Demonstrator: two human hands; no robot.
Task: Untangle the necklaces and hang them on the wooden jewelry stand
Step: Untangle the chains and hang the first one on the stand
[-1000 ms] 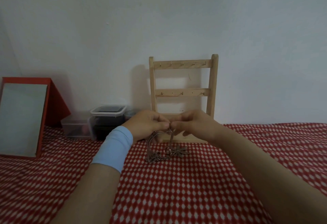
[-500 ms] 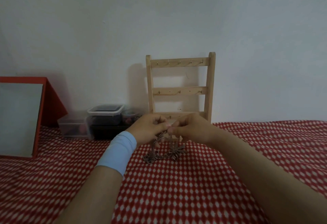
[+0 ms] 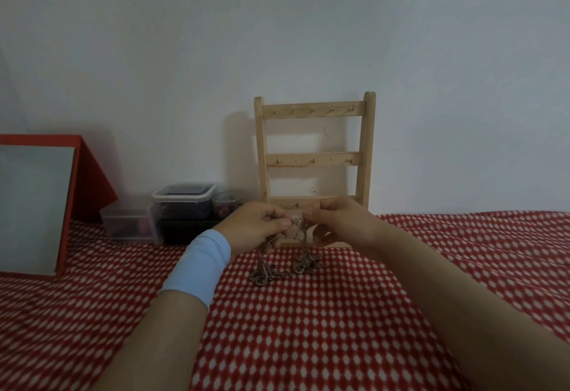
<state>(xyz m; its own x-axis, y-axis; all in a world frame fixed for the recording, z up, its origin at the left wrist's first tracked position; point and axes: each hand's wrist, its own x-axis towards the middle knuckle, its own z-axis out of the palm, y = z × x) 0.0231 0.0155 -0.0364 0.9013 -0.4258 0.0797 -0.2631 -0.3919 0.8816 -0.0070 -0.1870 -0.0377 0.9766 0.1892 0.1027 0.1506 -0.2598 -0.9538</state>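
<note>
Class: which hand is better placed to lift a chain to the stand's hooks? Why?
Probably the right hand: it pinches the necklaces directly before the stand; the left hand sits at its left edge.

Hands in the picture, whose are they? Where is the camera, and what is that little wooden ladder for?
There is no machine here. The camera sits on a person's head and looks forward and down, so you see that person's own two arms. The left hand and the right hand each pinch a tangle of necklaces. The lower part of the tangle lies on the red checked cloth. The little ladder is a wooden jewelry stand. The tiny hooks you can see on it are bare, and the necklaces are meant to hang there. On the left stand a red-framed mirror and some plastic boxes.
</note>
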